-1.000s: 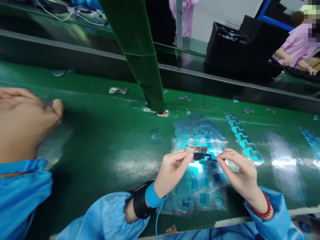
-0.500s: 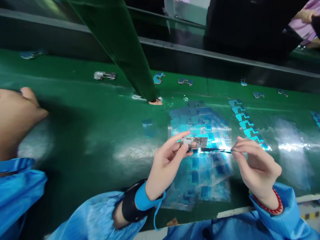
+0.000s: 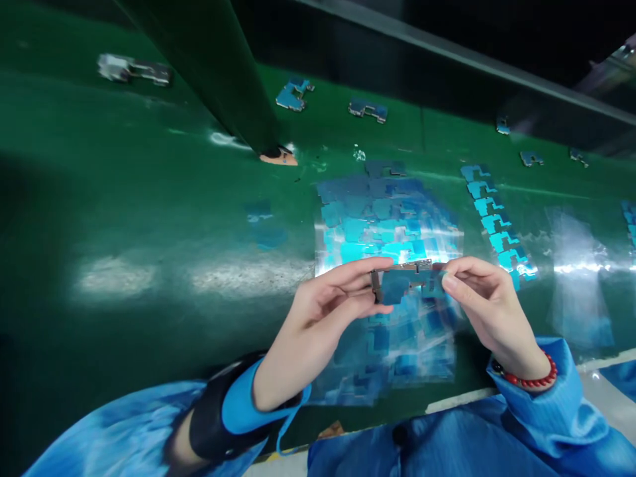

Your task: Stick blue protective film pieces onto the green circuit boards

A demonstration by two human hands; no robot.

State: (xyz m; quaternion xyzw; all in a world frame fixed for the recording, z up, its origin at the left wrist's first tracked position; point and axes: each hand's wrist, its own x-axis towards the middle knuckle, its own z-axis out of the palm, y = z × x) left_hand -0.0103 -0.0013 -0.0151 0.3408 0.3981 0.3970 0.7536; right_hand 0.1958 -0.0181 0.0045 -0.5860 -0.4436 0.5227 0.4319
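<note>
My left hand (image 3: 318,315) is closed on a small metal-coloured circuit board (image 3: 376,286), its fingers behind the board and below it. A thin blue film piece (image 3: 396,287), cut to an irregular outline, lies in front of the board and hides much of it. My right hand (image 3: 489,301) pinches the right end of this film between thumb and forefinger. Whether the film touches the board along its length I cannot tell. Beneath both hands are overlapping clear sheets (image 3: 348,228) bearing shiny blue film cutouts.
A slanting green post (image 3: 223,73) rises from the green tabletop (image 3: 163,199). Several boards lie along the back, among them a silver one (image 3: 134,69) and a blue-covered one (image 3: 293,95). To the right are a strip of blue cutouts (image 3: 497,225) and a clear sheet (image 3: 581,285).
The film in my right hand has turned from edge-on to broadside and come over the board. My right hand is closer to my left. The view shifted; another person's hand at left is gone.
</note>
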